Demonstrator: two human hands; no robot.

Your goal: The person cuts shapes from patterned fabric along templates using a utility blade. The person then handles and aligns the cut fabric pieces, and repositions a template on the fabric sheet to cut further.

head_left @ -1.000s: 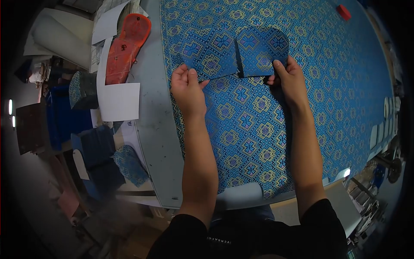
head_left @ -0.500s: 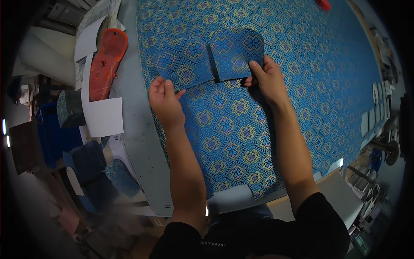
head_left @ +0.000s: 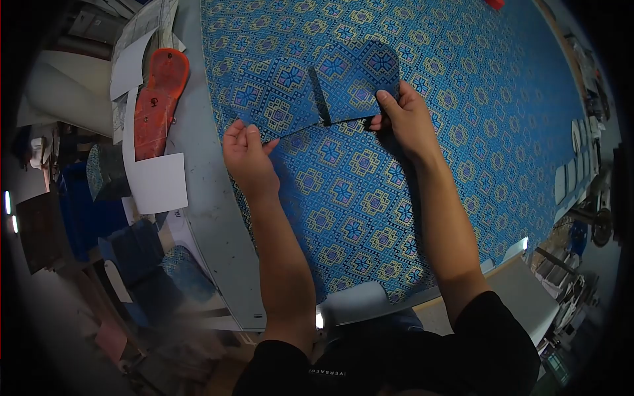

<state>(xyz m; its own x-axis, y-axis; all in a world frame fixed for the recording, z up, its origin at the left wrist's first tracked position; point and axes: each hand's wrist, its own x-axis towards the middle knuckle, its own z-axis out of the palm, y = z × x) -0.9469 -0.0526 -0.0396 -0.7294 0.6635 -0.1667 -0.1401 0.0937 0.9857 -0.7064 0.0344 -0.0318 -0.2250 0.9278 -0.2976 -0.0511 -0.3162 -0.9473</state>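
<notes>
Two cut pieces of blue patterned fabric are side by side above a large sheet of similar patterned fabric, a narrow dark gap between them. My left hand pinches the lower left corner of the left fabric piece between thumb and fingers. At the right edge of the right fabric piece, my right hand grips with the thumb on top and the fingers partly hidden underneath. The right piece has a rounded upper right corner.
An orange-red template and white paper lie along the left side of the grey table. A red object is at the top edge. Pale curved pieces sit at the right, and a blue bin stands at the far left.
The whole view has shifted, so the table and both hands appear farther left. Both hands keep their hold, and the two fabric pieces stay side by side.
</notes>
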